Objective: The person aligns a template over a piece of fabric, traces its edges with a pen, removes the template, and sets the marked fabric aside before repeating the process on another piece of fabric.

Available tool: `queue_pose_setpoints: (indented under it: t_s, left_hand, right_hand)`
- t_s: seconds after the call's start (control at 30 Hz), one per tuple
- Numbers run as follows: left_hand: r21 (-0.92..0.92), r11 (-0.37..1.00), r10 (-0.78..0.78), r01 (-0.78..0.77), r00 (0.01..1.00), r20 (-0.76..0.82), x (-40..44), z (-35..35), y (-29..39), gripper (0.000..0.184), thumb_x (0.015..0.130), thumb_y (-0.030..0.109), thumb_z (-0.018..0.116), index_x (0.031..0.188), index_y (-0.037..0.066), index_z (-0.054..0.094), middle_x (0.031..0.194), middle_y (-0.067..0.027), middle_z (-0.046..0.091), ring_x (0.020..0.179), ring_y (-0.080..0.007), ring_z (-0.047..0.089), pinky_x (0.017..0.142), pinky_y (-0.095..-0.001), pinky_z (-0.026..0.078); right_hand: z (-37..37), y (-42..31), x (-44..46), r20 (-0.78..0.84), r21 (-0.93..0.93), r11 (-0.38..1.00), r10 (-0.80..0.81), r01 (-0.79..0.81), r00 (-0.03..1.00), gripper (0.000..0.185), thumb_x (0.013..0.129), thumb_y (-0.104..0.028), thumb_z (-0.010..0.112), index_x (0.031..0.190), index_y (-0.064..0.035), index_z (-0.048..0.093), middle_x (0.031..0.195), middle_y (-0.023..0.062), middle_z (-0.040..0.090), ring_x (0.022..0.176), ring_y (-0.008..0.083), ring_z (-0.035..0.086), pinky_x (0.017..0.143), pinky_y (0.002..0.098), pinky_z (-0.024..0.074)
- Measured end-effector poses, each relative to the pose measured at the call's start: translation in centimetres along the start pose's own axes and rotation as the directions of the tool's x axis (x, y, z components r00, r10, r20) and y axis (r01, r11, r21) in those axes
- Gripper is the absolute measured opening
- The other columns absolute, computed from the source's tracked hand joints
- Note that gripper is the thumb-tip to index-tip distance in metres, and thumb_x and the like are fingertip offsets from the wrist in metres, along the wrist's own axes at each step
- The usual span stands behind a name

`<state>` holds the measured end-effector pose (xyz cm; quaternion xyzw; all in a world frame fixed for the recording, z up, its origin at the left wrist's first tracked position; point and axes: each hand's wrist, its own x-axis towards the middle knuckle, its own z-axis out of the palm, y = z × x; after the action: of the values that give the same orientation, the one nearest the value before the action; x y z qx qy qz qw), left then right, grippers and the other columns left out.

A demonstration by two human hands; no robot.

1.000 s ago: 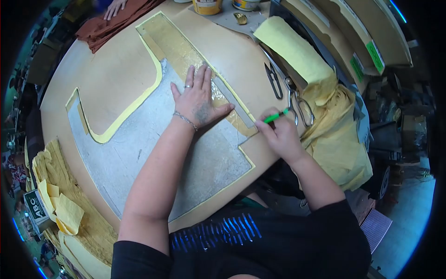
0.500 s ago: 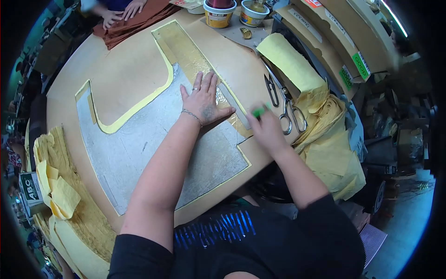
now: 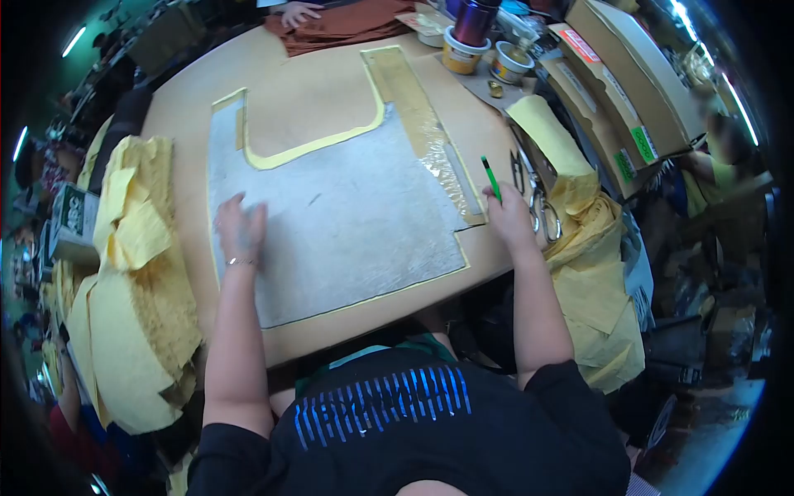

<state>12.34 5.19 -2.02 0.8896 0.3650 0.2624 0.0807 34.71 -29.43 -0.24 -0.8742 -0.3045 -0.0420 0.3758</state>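
A large grey pattern template (image 3: 331,215) with tan taped strips lies on a yellow sheet (image 3: 273,159), whose edge shows as a thin border around it. My left hand (image 3: 241,227), blurred by motion, is over the template's left side with its fingers apart and nothing in them; whether it touches the surface I cannot tell. Beside the template's right edge, my right hand (image 3: 510,217) is closed around a green pencil (image 3: 491,178), its dark end pointing up and away from me. Scissors (image 3: 542,207) and small thread snips (image 3: 517,171) lie just right of that hand.
Crumpled yellow sheets (image 3: 136,306) hang over the table's left edge, and more yellow material (image 3: 591,281) is piled at right. Tubs (image 3: 465,54) and cardboard boxes (image 3: 628,91) stand at back right. Another person's hand (image 3: 298,12) rests near brown cloth (image 3: 347,29).
My left hand has lifted from the template's upper right and swung to its left side. My right hand remains by the right edge, the pencil now upright. The view has shifted.
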Motion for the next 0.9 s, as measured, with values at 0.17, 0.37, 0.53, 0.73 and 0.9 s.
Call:
queue_pose_setpoints:
  t_s: [0.17, 0.37, 0.53, 0.73, 0.9]
  left_hand:
    - [-0.002, 0.928, -0.369, 0.373, 0.919, 0.142, -4.7, -4.1, -6.0, 0.045, 0.071, 0.032, 0.059, 0.099, -0.002, 0.05, 0.086, -0.0178, 0.053, 0.085, -0.0289, 0.051, 0.075, -0.037, 0.04]
    - [-0.24, 0.843, -0.414, 0.481, 0.866, 0.28, -5.0, -3.9, -4.1, 0.052, 0.068, 0.038, 0.061, 0.1, -0.001, 0.05, 0.09, -0.0173, 0.053, 0.086, -0.0278, 0.051, 0.075, -0.0356, 0.04]
    - [0.175, 0.879, -0.453, 0.444, 0.891, 0.013, -4.5, -2.9, -5.9, 0.061, 0.066, 0.045, 0.06, 0.107, 0.001, 0.048, 0.104, -0.0184, 0.048, 0.099, -0.03, 0.046, 0.084, -0.0382, 0.036]
    - [-0.502, 0.587, -0.516, 0.635, 0.771, 0.374, -3.7, -2.7, -9.9, 0.046, 0.071, 0.036, 0.055, 0.101, 0.001, 0.053, 0.097, -0.0171, 0.053, 0.097, -0.0294, 0.046, 0.085, -0.0347, 0.036]
    - [-0.448, 0.772, -0.36, 0.451, 0.891, 0.276, -5.4, -3.0, -10.7, 0.034, 0.071, 0.023, 0.054, 0.096, 0.0, 0.054, 0.089, -0.0197, 0.053, 0.09, -0.0307, 0.049, 0.083, -0.0332, 0.037]
  right_hand:
    - [4.0, 0.4, 2.8, 0.009, -0.2, 0.958, 0.214, -0.208, 0.977, 0.022, 0.075, -0.018, 0.05, 0.08, 0.0023, 0.055, 0.079, 0.0216, 0.056, 0.076, 0.0359, 0.054, 0.067, 0.0409, 0.0431]
    - [4.4, 1.5, 3.3, 0.138, 0.065, 0.908, 0.403, -0.415, 0.905, 0.035, 0.07, -0.031, 0.061, 0.076, 0.0024, 0.056, 0.073, 0.0188, 0.057, 0.068, 0.0253, 0.057, 0.062, 0.0341, 0.044]
    - [4.1, 0.8, 2.5, 0.231, 0.216, 0.876, 0.383, -0.431, 0.894, 0.034, 0.067, -0.025, 0.065, 0.08, 0.004, 0.055, 0.071, 0.0122, 0.057, 0.065, 0.0162, 0.054, 0.059, 0.0294, 0.0433]
    - [2.8, 0.5, 1.8, 0.177, 0.391, 0.879, 0.22, -0.273, 0.959, 0.031, 0.07, -0.012, 0.063, 0.093, 0.0041, 0.049, 0.081, 0.0094, 0.056, 0.071, 0.0133, 0.053, 0.064, 0.0257, 0.0422]
    - [-0.5, 3.3, -0.6, 0.101, 0.387, 0.897, 0.189, -0.214, 0.977, 0.03, 0.072, -0.013, 0.061, 0.095, 0.0009, 0.05, 0.083, 0.0073, 0.055, 0.075, 0.0145, 0.052, 0.069, 0.025, 0.0407]
